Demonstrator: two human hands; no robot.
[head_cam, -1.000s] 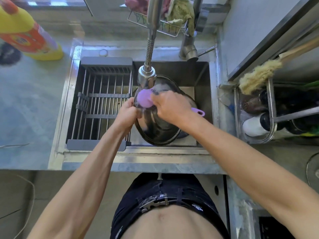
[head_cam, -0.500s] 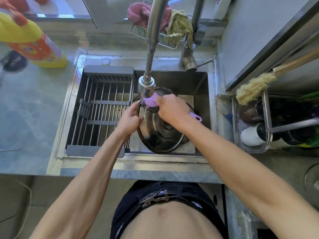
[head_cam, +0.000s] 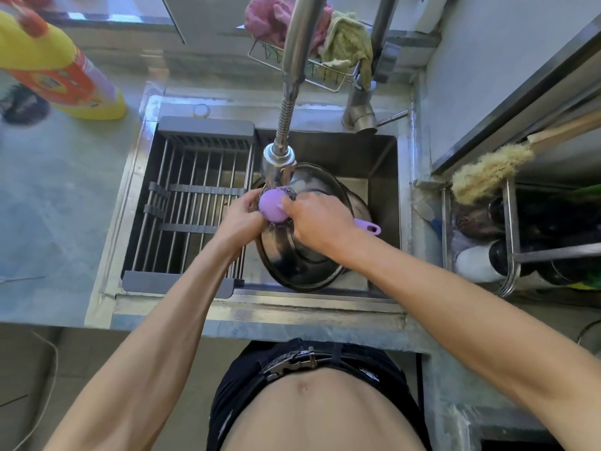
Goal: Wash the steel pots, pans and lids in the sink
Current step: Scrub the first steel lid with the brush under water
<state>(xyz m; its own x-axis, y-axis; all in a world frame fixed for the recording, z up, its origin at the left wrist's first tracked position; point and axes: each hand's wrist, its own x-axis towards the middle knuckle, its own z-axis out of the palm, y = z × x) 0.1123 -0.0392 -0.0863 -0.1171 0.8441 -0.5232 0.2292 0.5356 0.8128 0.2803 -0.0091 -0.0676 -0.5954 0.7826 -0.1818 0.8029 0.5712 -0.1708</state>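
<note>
While your bare forearms reach up from the bottom corners of the frame, your belt buckle (head_cam: pixel 290 361) sits low at centre, just under the front rim of the steel sink (head_cam: pixel 260 312). At mid-frame both hands meet over the basin. Your left hand (head_cam: pixel 239 219) curls its fingers round the left edge of the steel lid (head_cam: pixel 304 260), holding it tilted on edge inside the right part of the sink. Your right hand (head_cam: pixel 320 219) is wrapped around the purple scrubber (head_cam: pixel 273 205), whose round head with its steel-wool pad presses against the upper left part of the lid; the loop end of its handle (head_cam: pixel 369 226) pokes out to the right of your wrist. Left of the lid, a grey drying rack (head_cam: pixel 192 209) of metal bars spans the left half of the basin. Just above your hands, the faucet spray head (head_cam: pixel 279 164) hangs right over the lid's top edge, touching or nearly so; I cannot tell whether water is running. Further up, the tap lever (head_cam: pixel 374 117) stands at the sink's back rim. At centre top a wire basket (head_cam: pixel 325 78) holds a pink cloth (head_cam: pixel 270 21) and a green cloth (head_cam: pixel 346 43). A yellow detergent bottle (head_cam: pixel 58 70) lies in the upper left, and a bristle brush (head_cam: pixel 491 172) rests at the right edge over a rack of bottles (head_cam: pixel 510 242).
</note>
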